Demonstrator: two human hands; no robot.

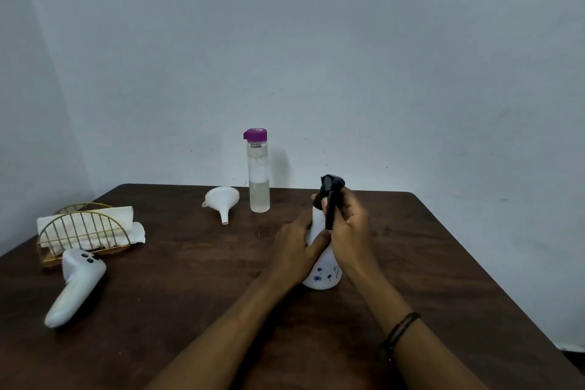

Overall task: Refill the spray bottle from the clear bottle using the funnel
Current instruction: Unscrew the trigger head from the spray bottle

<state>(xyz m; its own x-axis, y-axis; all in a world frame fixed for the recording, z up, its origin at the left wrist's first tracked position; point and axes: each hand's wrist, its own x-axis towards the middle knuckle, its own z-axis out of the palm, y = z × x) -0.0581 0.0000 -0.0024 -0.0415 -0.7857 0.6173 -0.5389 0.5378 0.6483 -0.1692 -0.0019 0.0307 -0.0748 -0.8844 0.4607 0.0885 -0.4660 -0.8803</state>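
A white spray bottle (323, 277) with small blue flower prints stands upright on the dark wooden table (190, 294). My left hand (294, 247) wraps around its body. My right hand (349, 225) grips the black spray head (330, 196) at the top, with the trigger pointing down between my hands. Behind it, near the wall, stands the clear bottle (259, 180) with a purple cap, partly filled with clear liquid. A white funnel (221, 201) lies on its side just left of the clear bottle, spout toward me.
At the left a gold wire napkin holder (82, 231) with white napkins stands near the table's edge. A white hand-held controller (76, 288) lies in front of it. A pale wall runs along the table's far edge.
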